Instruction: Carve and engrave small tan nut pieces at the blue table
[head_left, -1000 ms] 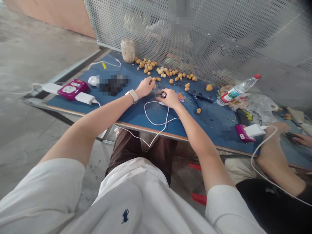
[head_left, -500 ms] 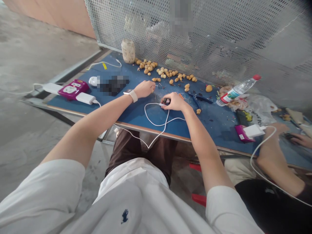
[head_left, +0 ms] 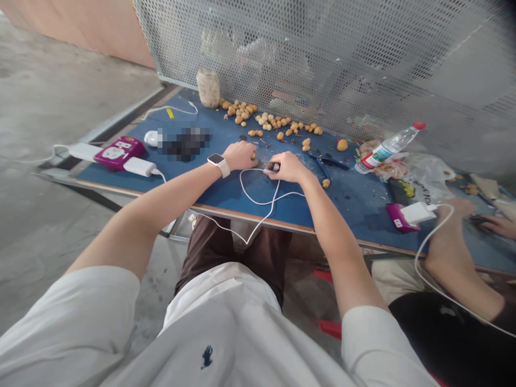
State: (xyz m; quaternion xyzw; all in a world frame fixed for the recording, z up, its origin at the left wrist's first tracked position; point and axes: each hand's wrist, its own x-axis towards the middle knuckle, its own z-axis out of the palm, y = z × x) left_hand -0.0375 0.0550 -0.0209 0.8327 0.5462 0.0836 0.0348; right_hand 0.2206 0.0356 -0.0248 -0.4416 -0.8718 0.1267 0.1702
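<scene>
My left hand [head_left: 241,155], with a white-strapped watch [head_left: 218,160] on its wrist, rests low over the blue tabletop, fingers curled round a small tan gourd [head_left: 253,156]. Only a little of that gourd shows. Just to its right, my right hand [head_left: 291,167] grips a small dark handheld tool [head_left: 274,167]; its exact kind is hidden by the fingers. A white cable [head_left: 258,203] runs from the tool in a loop and over the table edge. Beyond my hands lie several small tan gourds [head_left: 264,119], some of them double-bulbed.
A cloudy jar [head_left: 208,88] stands at the back by the perforated metal screen [head_left: 258,59]. A purple power socket [head_left: 120,152] sits left; another [head_left: 400,219] is right. Blue-handled pliers [head_left: 324,169] and a red-capped bottle [head_left: 389,149] lie right. A co-worker's arm [head_left: 453,242] reaches in beyond.
My left hand has come down and nearer to me, turning so the watch face shows. The gourd in its fingers is now visible beside the tool. My right hand has barely moved.
</scene>
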